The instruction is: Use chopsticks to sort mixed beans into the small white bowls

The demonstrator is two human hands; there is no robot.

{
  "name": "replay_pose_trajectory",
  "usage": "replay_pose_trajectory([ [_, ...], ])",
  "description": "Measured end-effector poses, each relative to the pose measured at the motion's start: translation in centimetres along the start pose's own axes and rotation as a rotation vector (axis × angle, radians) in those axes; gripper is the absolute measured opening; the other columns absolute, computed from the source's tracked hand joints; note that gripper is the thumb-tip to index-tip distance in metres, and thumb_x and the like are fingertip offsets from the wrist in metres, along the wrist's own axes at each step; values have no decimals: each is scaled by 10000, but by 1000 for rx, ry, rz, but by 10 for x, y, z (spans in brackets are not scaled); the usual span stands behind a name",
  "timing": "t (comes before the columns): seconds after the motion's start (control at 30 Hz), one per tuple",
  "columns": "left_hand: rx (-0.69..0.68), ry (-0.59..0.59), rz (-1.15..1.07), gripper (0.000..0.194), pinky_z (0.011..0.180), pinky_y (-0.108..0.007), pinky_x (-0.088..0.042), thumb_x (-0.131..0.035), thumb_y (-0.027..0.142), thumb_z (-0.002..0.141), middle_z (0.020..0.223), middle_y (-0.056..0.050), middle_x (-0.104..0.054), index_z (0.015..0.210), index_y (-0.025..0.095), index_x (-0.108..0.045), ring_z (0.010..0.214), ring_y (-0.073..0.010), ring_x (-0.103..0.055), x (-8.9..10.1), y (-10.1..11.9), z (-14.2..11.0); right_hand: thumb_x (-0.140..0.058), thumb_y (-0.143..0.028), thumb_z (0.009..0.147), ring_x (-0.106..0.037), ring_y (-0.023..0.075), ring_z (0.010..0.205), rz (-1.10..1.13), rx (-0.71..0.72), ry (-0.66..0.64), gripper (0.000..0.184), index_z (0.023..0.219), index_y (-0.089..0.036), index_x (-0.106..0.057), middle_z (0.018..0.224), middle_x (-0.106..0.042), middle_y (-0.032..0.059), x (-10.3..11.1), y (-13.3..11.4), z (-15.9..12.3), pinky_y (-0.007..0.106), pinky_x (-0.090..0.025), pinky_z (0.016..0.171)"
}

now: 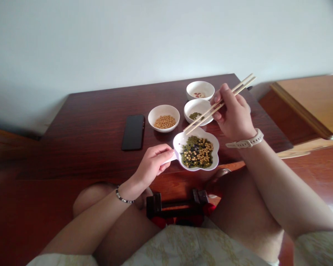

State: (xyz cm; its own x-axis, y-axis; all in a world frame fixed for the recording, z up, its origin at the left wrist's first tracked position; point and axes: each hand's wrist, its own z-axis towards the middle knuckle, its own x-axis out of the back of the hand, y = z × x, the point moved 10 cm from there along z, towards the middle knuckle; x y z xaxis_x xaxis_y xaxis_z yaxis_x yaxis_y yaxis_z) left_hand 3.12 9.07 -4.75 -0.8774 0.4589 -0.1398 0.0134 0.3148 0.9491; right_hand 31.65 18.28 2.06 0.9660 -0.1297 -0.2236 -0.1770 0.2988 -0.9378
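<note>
My right hand [233, 112] is closed around a pair of wooden chopsticks [208, 113]. Their tips hang just above the far rim of a white flower-shaped dish [215, 157] filled with mixed green, yellow and dark beans. My left hand [154, 162] pinches the handle of that dish at its left side, near the table's front edge. Beyond the dish stand three small white bowls: one with yellow soybeans [163, 117], one with a few green beans [196, 111], one with a few reddish beans [200, 89].
A black phone [133, 131] lies flat on the dark wooden table [100, 111], left of the soybean bowl. A lighter wooden piece of furniture [310, 103] stands to the right. My knees and a dark stool frame [177, 207] sit below the table edge. A pale wall rises behind.
</note>
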Motion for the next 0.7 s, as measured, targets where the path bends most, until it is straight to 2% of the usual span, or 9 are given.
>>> replay_pose_trajectory([
  [0.1, -7, 13, -2, 401, 574, -251, -213, -929, 505, 1117, 651, 76, -501, 918, 211, -743, 588, -105, -338, 2, 1, 1, -1040, -858, 1025, -432, 115, 556, -31, -76, -105, 695, 861, -274, -701, 799, -583, 0, -6, 0, -10, 309, -250, 429],
  [0.27, -26, 23, -13, 426, 569, -257, -209, -939, 511, 1124, 652, 73, -505, 902, 211, -735, 583, -100, -334, 4, 0, 4, -996, -918, 1041, -449, 140, 525, -141, -152, -175, 696, 905, -296, -713, 683, -544, -17, -5, 5, -24, 315, -323, 435],
  [0.43, -49, 23, -46, 420, 570, -260, -197, -935, 478, 1142, 662, 72, -512, 897, 202, -733, 585, -92, -329, 4, 0, 5, -882, -977, 1099, -442, 139, 511, -265, -140, -247, 735, 890, -285, -745, 619, -591, -5, -11, 4, -32, 319, -290, 444],
  [0.57, -43, 24, -44, 415, 571, -258, -202, -937, 478, 1137, 658, 71, -512, 901, 203, -733, 585, -92, -339, 4, -1, 5, -854, -1020, 1086, -466, 143, 523, -278, -137, -292, 764, 900, -288, -739, 638, -612, -7, -19, 5, -36, 328, -300, 458],
  [0.7, -33, 34, -25, 419, 571, -258, -219, -944, 485, 1124, 652, 69, -521, 893, 206, -734, 580, -94, -346, 4, -1, 5, -867, -1016, 1079, -482, 152, 520, -250, -110, -253, 750, 902, -299, -739, 630, -584, -14, -21, 8, -36, 334, -309, 458],
])
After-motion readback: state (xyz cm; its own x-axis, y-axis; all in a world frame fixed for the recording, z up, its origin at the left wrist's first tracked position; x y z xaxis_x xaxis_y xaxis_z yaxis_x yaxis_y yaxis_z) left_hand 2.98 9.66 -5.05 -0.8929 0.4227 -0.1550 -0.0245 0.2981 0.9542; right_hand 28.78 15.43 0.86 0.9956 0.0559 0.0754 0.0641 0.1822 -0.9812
